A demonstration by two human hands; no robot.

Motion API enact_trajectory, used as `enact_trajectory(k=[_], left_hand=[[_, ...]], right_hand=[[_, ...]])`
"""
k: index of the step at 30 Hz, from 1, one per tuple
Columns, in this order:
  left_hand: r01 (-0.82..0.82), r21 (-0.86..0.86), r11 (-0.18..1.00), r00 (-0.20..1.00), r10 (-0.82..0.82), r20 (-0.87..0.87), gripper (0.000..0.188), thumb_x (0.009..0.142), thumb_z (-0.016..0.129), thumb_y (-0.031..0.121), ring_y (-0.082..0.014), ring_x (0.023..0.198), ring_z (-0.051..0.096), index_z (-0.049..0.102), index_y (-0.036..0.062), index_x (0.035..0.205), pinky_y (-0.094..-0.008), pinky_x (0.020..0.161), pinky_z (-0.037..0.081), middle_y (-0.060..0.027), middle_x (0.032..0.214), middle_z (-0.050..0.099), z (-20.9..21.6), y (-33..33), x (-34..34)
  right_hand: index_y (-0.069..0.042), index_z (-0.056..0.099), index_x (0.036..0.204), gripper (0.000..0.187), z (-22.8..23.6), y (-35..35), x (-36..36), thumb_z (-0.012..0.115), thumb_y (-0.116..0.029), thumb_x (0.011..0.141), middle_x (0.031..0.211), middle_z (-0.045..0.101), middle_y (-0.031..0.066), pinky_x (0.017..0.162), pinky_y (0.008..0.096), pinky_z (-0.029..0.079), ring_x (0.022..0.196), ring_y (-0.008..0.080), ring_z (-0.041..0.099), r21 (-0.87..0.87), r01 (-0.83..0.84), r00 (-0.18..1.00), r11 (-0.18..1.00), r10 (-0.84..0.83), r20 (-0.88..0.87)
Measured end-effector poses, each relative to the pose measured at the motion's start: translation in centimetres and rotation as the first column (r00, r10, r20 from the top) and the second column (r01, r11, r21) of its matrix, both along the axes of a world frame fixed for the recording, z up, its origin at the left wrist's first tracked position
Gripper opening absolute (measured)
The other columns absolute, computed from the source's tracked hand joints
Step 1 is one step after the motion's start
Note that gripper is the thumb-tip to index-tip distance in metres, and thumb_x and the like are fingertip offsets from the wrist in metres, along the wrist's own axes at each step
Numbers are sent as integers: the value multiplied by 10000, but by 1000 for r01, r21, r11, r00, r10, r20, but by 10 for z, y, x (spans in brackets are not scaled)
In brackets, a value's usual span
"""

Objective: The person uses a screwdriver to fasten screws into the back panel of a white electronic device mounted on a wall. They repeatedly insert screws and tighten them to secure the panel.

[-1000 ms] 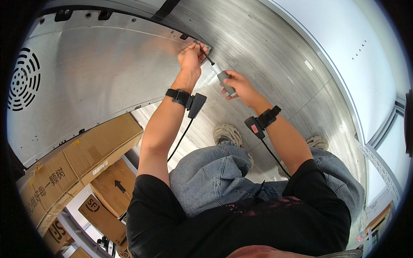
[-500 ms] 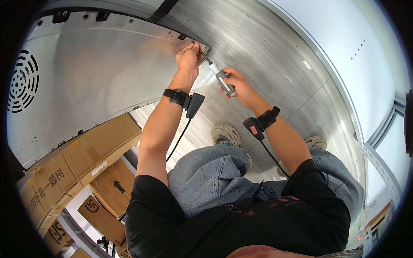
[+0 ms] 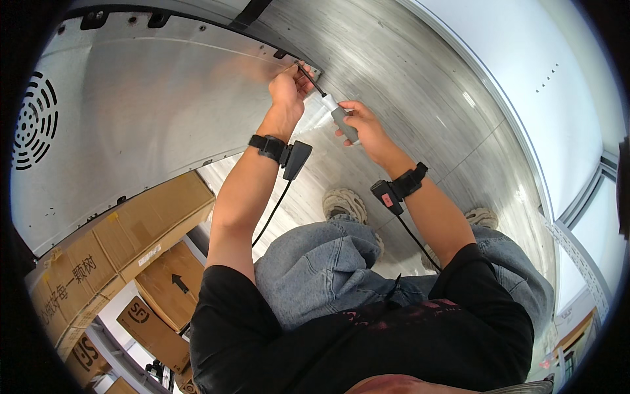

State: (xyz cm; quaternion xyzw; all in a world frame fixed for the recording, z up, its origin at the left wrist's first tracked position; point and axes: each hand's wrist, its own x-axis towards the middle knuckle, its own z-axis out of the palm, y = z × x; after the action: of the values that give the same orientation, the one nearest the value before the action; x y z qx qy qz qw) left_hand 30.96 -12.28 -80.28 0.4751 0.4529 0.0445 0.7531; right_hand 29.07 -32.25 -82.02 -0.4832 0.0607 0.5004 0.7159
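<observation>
My right hand [image 3: 369, 131] is closed round the grey handle of a screwdriver [image 3: 342, 119] with a white collar. Its thin dark shaft slants up and left to the corner of a large metal panel [image 3: 177, 85]. At that corner my left hand [image 3: 287, 88] is curled beside the shaft's tip, thumb and forefinger close together there and the other fingers bent next to the shaft. Whatever sits between those fingertips is too small and partly hidden to make out. Round vent slots [image 3: 34, 121] mark the panel's left side.
Cardboard boxes [image 3: 157, 210] stand beneath the panel's near edge, with more boxes [image 3: 154, 331] at lower left. A white cabinet-like surface [image 3: 525, 85] runs along the right. Grey wood-look floor [image 3: 394, 72] lies between. Cabled black devices [image 3: 297, 159] are strapped to both wrists.
The screwdriver handle has turned: its pale strip no longer shows. My left fingers have loosened and fanned slightly beside the shaft. Both arms stay nearly in place.
</observation>
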Motion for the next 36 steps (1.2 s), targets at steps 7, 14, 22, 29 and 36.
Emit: enact_trajectory(k=[7, 14, 22, 29, 36], left_hand=[[-48, -66, 997, 998, 45, -48, 217, 944, 401, 146, -176, 754, 602, 584, 31, 961, -294, 659, 477, -67, 849, 628, 2, -1, 6], [-47, -90, 995, 996, 39, -84, 230, 946, 388, 153, -181, 762, 602, 581, 29, 970, -296, 664, 473, -65, 860, 625, 8, 1, 8], [-50, -136, 989, 996, 39, -82, 230, 945, 388, 160, -178, 760, 601, 582, 39, 969, -309, 665, 462, -56, 863, 630, 9, 1, 9], [-73, -171, 983, 993, 56, -103, 230, 947, 386, 168, -169, 767, 600, 583, 52, 977, -318, 681, 453, -36, 870, 631, 10, -2, 9], [-72, -223, 972, 993, 49, -108, 199, 937, 406, 173, -187, 744, 608, 576, 74, 967, -312, 634, 455, -25, 864, 622, 13, -2, 8]], right_hand=[[-42, 419, 1285, 493, -7, 3, -8, 619, -129, 843, 1018, 565, 89, 648, 290, 503, 835, 160, 581, -111, -42, 953, 993, 73, 294], [-53, 408, 1283, 459, 26, -1, -1, 560, -245, 896, 1009, 575, 101, 641, 324, 503, 716, 159, 596, -128, -92, 995, 988, 97, 39], [-35, 437, 1265, 461, 1, 3, -14, 596, -219, 873, 982, 569, 83, 604, 297, 520, 805, 145, 583, -176, 22, 981, 984, 12, 192], [-8, 530, 1188, 426, -7, -1, -13, 661, -187, 825, 968, 575, 83, 602, 273, 537, 807, 145, 586, -146, 43, 974, 988, -9, 226], [-21, 543, 1144, 421, -6, -4, -10, 700, -176, 786, 940, 589, 87, 584, 265, 487, 799, 147, 589, -240, 58, 933, 969, 33, 358]])
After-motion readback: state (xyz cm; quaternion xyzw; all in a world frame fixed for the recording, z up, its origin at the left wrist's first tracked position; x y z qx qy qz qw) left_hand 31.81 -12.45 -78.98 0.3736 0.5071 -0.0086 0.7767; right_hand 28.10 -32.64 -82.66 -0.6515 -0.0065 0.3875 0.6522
